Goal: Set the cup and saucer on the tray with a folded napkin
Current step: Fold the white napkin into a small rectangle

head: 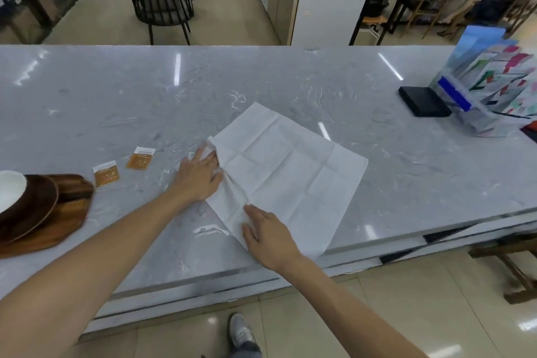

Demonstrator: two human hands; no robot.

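A white cloth napkin (290, 171) lies spread on the grey marble counter (145, 96), creased into squares, its left edge bunched up. My left hand (200, 174) rests on that bunched left edge with the fingers straight. My right hand (267, 234) presses flat on the napkin's near corner. At the far left a wooden tray (69, 212) carries a dark brown saucer (35, 206) with a white cup (10, 189) on it, cut off by the frame edge.
Two orange sachets (106, 177) (140, 158) lie between the tray and the napkin. A black box (422, 101) and a rack of leaflets (494, 90) stand at the right end. The counter's near edge runs just below my right hand.
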